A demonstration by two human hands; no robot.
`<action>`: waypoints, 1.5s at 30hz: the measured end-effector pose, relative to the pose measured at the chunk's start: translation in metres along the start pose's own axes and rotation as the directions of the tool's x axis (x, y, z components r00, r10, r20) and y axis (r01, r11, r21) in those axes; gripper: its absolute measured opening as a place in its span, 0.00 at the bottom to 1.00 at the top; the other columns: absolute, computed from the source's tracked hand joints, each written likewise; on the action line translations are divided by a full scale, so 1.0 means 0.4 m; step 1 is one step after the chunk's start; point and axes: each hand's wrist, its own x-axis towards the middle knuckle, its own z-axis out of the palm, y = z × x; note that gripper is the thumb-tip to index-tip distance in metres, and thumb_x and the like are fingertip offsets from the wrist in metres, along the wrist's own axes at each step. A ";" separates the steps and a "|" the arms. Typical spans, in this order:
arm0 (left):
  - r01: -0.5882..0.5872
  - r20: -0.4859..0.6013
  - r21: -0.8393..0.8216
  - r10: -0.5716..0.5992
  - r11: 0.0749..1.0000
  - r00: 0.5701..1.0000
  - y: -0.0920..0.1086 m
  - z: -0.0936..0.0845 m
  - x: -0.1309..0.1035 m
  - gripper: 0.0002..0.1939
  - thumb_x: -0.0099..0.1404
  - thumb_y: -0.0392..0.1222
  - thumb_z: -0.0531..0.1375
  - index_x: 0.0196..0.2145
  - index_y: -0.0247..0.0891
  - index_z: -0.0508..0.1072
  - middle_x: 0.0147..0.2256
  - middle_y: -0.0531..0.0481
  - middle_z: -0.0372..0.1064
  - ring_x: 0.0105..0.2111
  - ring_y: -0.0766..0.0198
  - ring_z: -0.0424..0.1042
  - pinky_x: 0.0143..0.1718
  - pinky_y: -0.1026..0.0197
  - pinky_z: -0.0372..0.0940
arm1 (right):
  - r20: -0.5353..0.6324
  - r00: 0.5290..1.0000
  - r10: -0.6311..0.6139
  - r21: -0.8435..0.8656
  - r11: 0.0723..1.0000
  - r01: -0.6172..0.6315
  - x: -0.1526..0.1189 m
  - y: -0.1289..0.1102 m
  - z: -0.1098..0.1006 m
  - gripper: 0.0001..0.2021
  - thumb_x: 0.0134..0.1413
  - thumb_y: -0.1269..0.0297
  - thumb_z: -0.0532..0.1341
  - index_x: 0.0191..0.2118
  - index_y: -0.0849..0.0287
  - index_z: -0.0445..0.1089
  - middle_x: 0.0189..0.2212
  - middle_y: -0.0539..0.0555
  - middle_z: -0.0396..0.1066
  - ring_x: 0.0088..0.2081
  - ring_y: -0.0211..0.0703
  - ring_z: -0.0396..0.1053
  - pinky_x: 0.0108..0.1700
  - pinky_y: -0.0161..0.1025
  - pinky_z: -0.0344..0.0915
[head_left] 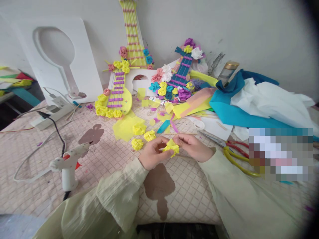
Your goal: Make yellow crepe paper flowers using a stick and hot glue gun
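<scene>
Near the middle of the table, my left hand [155,153] pinches a crumpled yellow paper flower [171,150] between thumb and fingers. My right hand [190,146] is closed at the flower's upper right side, its fingertips on the yellow paper. Just left of my hands lie three more yellow flowers: one [137,144] nearest me, one [150,135] beside it and one [139,128] farther back. Yellow paper sheets [122,127] lie behind and left of these flowers.
A white glue gun [69,166] stands at left, its cable running to a power strip [52,116]. Scissors [224,143] lie at right. Flower-decorated paper instruments [119,89] lean at the back wall. Teal fabric-like sheets [229,114] and white sheets [271,98] heap at back right.
</scene>
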 end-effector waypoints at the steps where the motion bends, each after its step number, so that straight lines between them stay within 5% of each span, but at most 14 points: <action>1: 0.009 -0.010 0.062 -0.008 0.998 1.000 -0.001 -0.001 -0.001 0.10 0.51 0.40 0.63 0.29 0.34 0.66 0.30 0.50 0.65 0.32 0.66 0.66 0.30 0.65 0.62 | -0.004 1.000 0.003 -0.017 1.000 -0.003 0.000 0.002 -0.001 0.20 0.50 0.46 0.53 0.25 0.60 0.60 0.22 0.48 0.56 0.27 0.36 0.55 0.31 0.36 0.56; 5: 0.040 -0.070 0.255 -0.023 0.966 0.997 -0.005 -0.001 -0.005 0.10 0.53 0.41 0.61 0.32 0.35 0.67 0.33 0.48 0.67 0.33 0.64 0.67 0.27 0.66 0.62 | -0.009 1.000 0.007 -0.032 0.999 -0.008 0.000 0.006 -0.006 0.17 0.51 0.49 0.53 0.25 0.60 0.61 0.22 0.48 0.57 0.27 0.36 0.56 0.31 0.36 0.57; 14: 0.010 -0.108 0.155 0.007 0.988 0.994 0.001 0.002 -0.001 0.12 0.50 0.41 0.63 0.29 0.35 0.65 0.30 0.51 0.65 0.29 0.68 0.67 0.28 0.66 0.64 | 0.033 0.999 -0.019 0.052 0.998 0.017 -0.010 -0.002 -0.008 0.13 0.41 0.59 0.64 0.31 0.60 0.65 0.28 0.50 0.63 0.30 0.37 0.62 0.35 0.38 0.61; 25: 0.005 -0.109 0.189 0.016 0.982 0.994 0.001 0.002 0.000 0.09 0.51 0.39 0.61 0.27 0.34 0.64 0.29 0.50 0.65 0.29 0.67 0.66 0.29 0.65 0.65 | -0.010 1.000 -0.014 0.015 1.000 0.014 -0.012 -0.012 -0.006 0.09 0.43 0.61 0.62 0.28 0.60 0.64 0.25 0.49 0.62 0.29 0.36 0.62 0.34 0.37 0.61; 34: -0.110 -0.048 0.430 0.144 0.896 0.988 -0.008 -0.015 0.005 0.06 0.51 0.35 0.60 0.29 0.34 0.68 0.29 0.49 0.67 0.29 0.66 0.66 0.32 0.63 0.65 | -0.032 0.999 0.018 -0.069 0.997 -0.020 -0.007 -0.008 0.001 0.09 0.46 0.59 0.59 0.27 0.60 0.64 0.26 0.50 0.65 0.28 0.36 0.63 0.31 0.36 0.61; 45: -0.083 -0.008 0.346 0.091 0.935 0.996 -0.012 -0.016 0.003 0.05 0.53 0.37 0.59 0.29 0.34 0.67 0.31 0.47 0.67 0.32 0.65 0.67 0.32 0.63 0.66 | 0.031 0.999 -0.017 -0.090 0.996 0.019 -0.009 -0.004 0.000 0.08 0.44 0.62 0.62 0.29 0.60 0.65 0.26 0.50 0.64 0.29 0.37 0.62 0.34 0.37 0.62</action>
